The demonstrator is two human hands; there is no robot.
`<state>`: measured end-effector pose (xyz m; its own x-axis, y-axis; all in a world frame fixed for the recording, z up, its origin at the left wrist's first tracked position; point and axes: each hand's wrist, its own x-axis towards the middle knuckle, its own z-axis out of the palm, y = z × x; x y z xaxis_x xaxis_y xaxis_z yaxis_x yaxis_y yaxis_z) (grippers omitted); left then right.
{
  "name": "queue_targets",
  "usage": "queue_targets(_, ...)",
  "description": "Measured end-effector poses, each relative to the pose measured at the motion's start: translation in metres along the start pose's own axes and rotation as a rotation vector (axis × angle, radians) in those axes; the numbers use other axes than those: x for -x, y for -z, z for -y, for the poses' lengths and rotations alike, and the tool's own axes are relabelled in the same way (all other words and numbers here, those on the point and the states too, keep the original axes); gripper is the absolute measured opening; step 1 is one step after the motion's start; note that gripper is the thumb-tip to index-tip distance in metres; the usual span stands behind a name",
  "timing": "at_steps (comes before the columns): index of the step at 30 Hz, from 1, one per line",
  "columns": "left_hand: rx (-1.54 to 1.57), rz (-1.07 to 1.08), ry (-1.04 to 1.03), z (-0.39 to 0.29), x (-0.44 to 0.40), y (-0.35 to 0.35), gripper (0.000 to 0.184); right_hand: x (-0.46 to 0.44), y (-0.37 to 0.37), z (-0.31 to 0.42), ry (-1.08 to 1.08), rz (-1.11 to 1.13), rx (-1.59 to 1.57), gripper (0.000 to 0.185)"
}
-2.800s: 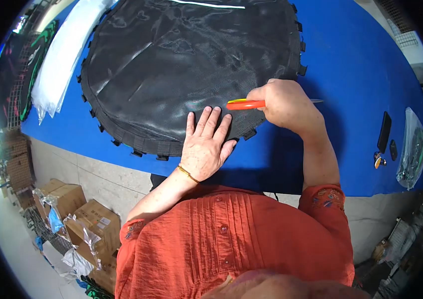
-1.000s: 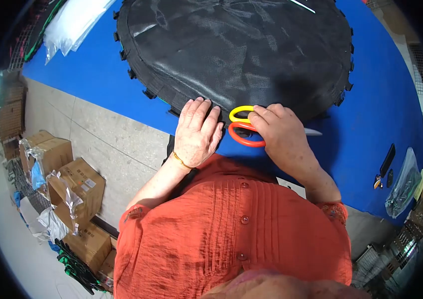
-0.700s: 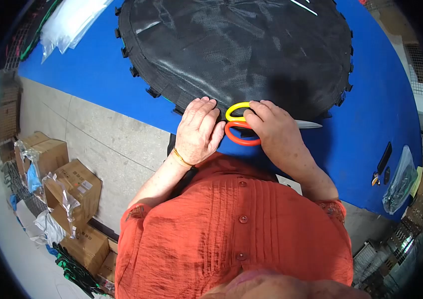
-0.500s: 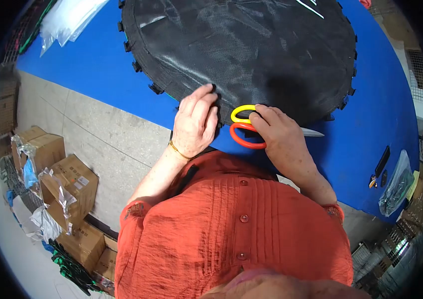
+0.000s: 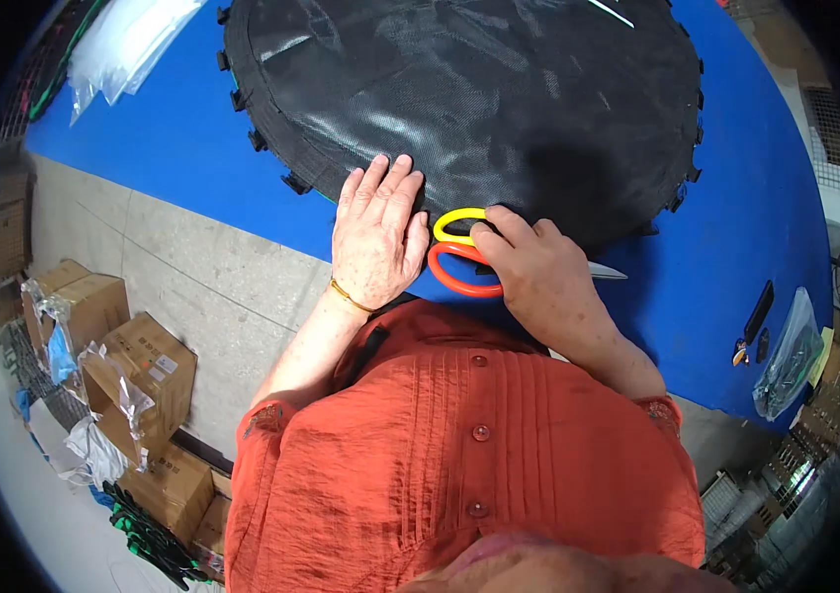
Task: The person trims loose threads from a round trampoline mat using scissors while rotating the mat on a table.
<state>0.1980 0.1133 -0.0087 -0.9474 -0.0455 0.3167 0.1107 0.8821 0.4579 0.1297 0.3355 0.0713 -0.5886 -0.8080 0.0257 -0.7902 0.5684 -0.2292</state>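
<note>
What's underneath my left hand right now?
Your left hand lies over the near edge of the round black mat on the blue table; what's directly beneath it is covered.

We look down at a blue bench (image 5: 182, 128). The person's left grip (image 5: 377, 237) lies flat on the near edge of a round black mesh piece (image 5: 479, 109), which spreads beyond both hands. Just right of it, the right grip (image 5: 548, 267) holds yellow-and-red-handled scissors (image 5: 467, 291), blade rightward. Well right of that grip, we find a filled clear bag (image 5: 793, 356).
</note>
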Motion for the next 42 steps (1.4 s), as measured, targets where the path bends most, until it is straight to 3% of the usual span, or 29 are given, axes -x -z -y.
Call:
queue_targets(11,0.015,-0.025,-0.024,0.004,0.0,0.0,0.036,0.001,-0.003,0.003,-0.057,0.044,-0.142,0.028)
queue_targets(26,0.002,-0.056,-0.034,0.007,0.002,-0.006,0.038,0.003,-0.002,0.003,-0.002,-0.006,-0.052,0.028)
queue_targets(38,-0.024,0.046,-0.017,0.007,0.003,-0.002,0.047,-0.012,-0.022,0.001,0.034,-0.183,-0.02,0.022)
queue_targets(42,-0.019,0.007,-0.009,0.004,0.003,-0.005,0.037,-0.011,-0.027,-0.01,-0.022,-0.188,0.055,0.022)
